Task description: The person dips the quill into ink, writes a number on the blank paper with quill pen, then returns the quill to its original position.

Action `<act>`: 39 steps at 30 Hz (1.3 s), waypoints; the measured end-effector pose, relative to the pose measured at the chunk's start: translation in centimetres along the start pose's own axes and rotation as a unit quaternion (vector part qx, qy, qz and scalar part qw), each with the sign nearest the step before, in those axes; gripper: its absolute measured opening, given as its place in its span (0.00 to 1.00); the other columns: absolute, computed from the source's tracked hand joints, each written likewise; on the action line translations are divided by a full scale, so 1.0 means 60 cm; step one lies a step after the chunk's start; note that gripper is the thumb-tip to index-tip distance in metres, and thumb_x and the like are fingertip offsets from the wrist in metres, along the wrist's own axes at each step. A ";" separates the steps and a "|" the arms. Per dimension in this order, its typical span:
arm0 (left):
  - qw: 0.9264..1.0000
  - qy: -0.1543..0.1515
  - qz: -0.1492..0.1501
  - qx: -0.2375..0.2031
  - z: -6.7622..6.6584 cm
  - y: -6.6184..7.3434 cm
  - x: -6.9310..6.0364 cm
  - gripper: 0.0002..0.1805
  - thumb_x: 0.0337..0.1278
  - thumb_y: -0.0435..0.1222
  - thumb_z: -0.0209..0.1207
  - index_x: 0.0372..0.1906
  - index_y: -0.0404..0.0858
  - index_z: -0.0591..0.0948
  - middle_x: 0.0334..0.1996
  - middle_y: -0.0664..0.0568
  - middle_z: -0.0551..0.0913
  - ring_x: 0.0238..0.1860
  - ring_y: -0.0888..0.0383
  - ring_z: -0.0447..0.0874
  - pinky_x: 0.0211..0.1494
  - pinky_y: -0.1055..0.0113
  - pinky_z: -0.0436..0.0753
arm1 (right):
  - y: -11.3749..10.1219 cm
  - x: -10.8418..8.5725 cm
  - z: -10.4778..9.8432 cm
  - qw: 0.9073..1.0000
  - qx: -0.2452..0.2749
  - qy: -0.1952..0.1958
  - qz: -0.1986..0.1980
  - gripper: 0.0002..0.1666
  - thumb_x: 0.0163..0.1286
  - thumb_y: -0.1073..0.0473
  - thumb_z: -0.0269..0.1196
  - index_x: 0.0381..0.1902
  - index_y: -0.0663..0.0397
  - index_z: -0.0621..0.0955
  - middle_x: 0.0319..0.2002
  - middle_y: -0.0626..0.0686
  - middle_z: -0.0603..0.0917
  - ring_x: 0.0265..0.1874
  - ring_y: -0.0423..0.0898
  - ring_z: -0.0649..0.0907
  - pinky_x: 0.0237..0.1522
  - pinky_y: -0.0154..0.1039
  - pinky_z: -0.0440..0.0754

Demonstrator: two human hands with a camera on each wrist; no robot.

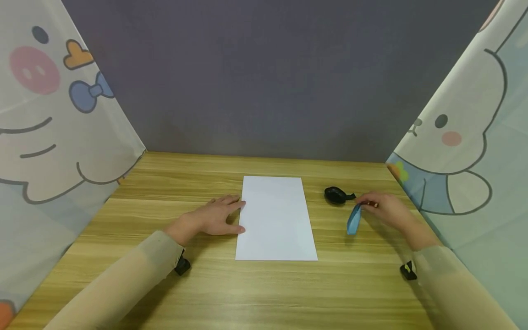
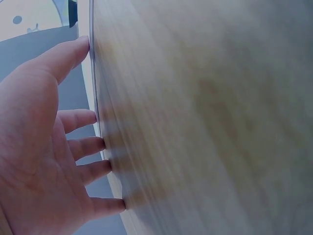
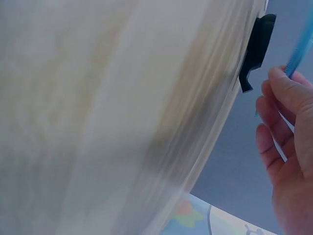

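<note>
white sheet (image 1: 275,219): plain, rectangular, laid flat, touched at its left edge | light-blue strip (image 1: 353,221): narrow, pinched at its upper end, held aslant right of the sheet

There is one tabletop (image 1: 264,293), with one white sheet (image 1: 277,220) between its left and right edges. Toward its right edge are one black object (image 1: 335,195) and one blue strip (image 1: 353,222). Hands number two: one left hand (image 1: 216,216), one right hand (image 1: 387,210). Sleeves (image 1: 119,279) also make two, one over each near corner, and small black wrist pieces (image 1: 182,265) two. Printed panels (image 1: 49,160) come to two, one per side edge; dark backdrops (image 1: 264,78), one, at the far edge.
</note>
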State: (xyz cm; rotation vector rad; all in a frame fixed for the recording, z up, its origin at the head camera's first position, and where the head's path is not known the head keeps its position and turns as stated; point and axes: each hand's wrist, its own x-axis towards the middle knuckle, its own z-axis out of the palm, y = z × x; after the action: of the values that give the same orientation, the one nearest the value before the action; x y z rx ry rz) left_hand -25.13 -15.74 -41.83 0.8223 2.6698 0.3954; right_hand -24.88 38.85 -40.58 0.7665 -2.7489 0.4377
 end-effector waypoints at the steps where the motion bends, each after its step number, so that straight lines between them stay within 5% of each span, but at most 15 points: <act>1: 1.000 0.000 0.000 0.001 0.000 0.000 0.000 0.52 0.74 0.67 0.60 0.90 0.45 0.58 0.90 0.40 0.52 0.90 0.35 0.47 0.85 0.23 0.51 | -0.001 -0.002 0.000 1.000 0.002 0.005 0.004 0.13 0.69 0.71 0.75 0.49 0.56 0.93 0.44 0.54 0.94 0.35 0.40 0.87 0.36 0.38 0.86; 9: 1.000 0.000 0.000 0.001 -0.001 0.002 -0.003 0.52 0.74 0.67 0.59 0.90 0.46 0.58 0.90 0.40 0.51 0.90 0.35 0.48 0.85 0.23 0.51 | -0.017 -0.012 -0.005 0.995 0.056 0.014 0.086 0.12 0.79 0.67 0.68 0.56 0.58 0.91 0.49 0.60 0.94 0.37 0.30 0.83 0.36 0.34 0.83; 15: 1.000 -0.002 -0.002 0.001 0.000 0.003 -0.002 0.52 0.74 0.68 0.59 0.90 0.46 0.57 0.91 0.41 0.51 0.90 0.35 0.48 0.86 0.24 0.51 | -0.027 -0.015 -0.005 0.983 0.113 0.032 0.143 0.11 0.85 0.60 0.64 0.50 0.61 0.90 0.38 0.57 0.92 0.31 0.30 0.80 0.30 0.34 0.80; 21: 1.000 0.000 -0.001 -0.001 0.000 0.003 -0.001 0.53 0.74 0.67 0.60 0.90 0.45 0.57 0.91 0.41 0.51 0.90 0.35 0.48 0.85 0.23 0.51 | -0.032 -0.012 -0.003 0.978 0.143 0.063 0.139 0.15 0.88 0.56 0.60 0.43 0.58 0.88 0.34 0.53 0.89 0.31 0.36 0.83 0.31 0.33 0.80; 31: 1.000 0.001 0.003 -0.004 -0.004 0.004 -0.005 0.52 0.75 0.66 0.61 0.90 0.44 0.58 0.90 0.40 0.51 0.90 0.33 0.47 0.84 0.21 0.50 | -0.045 0.003 0.003 0.963 0.223 0.077 0.130 0.22 0.93 0.58 0.49 0.59 0.72 0.83 0.39 0.61 0.87 0.31 0.40 0.86 0.32 0.34 0.86; 39: 1.000 0.000 -0.001 -0.001 -0.004 0.004 -0.005 0.52 0.75 0.66 0.60 0.90 0.45 0.58 0.90 0.40 0.52 0.90 0.33 0.47 0.85 0.22 0.50 | -0.049 0.015 0.003 0.942 0.304 0.051 0.134 0.24 0.93 0.60 0.45 0.66 0.79 0.74 0.44 0.50 0.84 0.39 0.40 0.87 0.39 0.33 0.88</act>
State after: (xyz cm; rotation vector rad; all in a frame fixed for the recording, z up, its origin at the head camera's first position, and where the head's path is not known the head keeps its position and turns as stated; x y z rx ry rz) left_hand -24.88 -15.74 -41.48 0.8196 2.6686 0.3974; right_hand -24.08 35.98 -39.86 0.4589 -2.6293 1.3826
